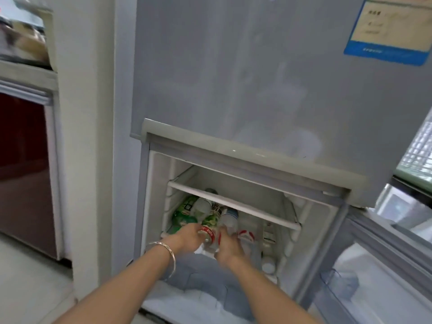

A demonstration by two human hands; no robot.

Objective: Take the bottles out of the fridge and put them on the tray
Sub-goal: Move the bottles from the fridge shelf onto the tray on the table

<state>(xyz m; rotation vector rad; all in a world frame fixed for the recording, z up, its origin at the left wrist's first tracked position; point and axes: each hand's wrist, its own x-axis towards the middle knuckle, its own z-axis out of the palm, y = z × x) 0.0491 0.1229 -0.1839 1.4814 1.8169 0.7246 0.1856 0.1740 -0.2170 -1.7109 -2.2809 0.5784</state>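
Left hand (pixel 189 235) gripping green-labelled bottle (pixel 209 226) (red band, print unreadable) inside open fridge (pixel 157 183); right hand (pixel 228 247) against blue-labelled bottle (pixel 230 218), grasp too blurred to tell.

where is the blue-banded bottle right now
Head view, centre-low: the blue-banded bottle lies in the open lower fridge compartment, under the white shelf, just right of the green-and-red bottle and beyond the right hand.

Smooth, faintly glossy grey fridge door (pixel 233 78); clear plastic bottles (pixel 230 221) with shiny labels; matt white plastic shelf (pixel 233 205); polished silver metal bangle (pixel 173 259).
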